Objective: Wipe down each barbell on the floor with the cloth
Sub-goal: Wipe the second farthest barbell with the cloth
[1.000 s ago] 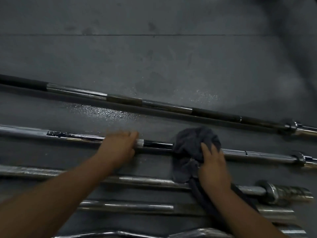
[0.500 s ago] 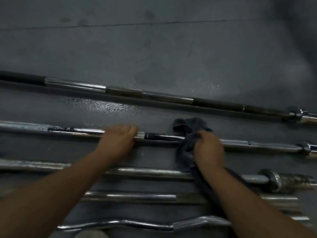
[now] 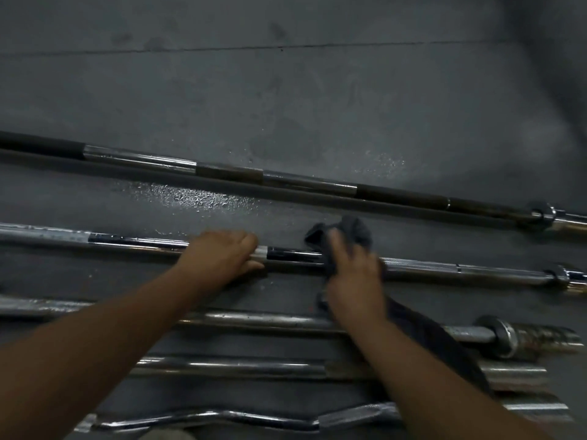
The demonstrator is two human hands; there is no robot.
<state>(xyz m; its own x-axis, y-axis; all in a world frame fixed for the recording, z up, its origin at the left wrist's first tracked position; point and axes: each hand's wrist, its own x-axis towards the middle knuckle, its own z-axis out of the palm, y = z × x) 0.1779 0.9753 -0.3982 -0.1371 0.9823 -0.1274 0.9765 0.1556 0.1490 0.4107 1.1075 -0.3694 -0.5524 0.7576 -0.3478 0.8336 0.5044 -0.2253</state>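
Five bars lie side by side on a dark gym floor (image 3: pixel 286 90), with the far barbell (image 3: pixel 228 171) toward 12 o'clock, the second barbell (image 3: pixel 444 268) across the middle, and a third barbell (image 3: pixel 254 319), another straight bar and a curl bar (image 3: pixel 222 419) stacked toward 6 o'clock. The second barbell appears to be the one being wiped. The left hand (image 3: pixel 222 258) curls over its shaft to steady it, while at its 3 o'clock the right hand (image 3: pixel 355 281) clamps the grey cloth (image 3: pixel 355 231) around the same shaft, a tail of fabric trailing toward 5 o'clock. The next move likely calls for a firm stroke out toward the collar at 3 o'clock. Compared with half a second ago, the cloth hand sits closer to the left hand.
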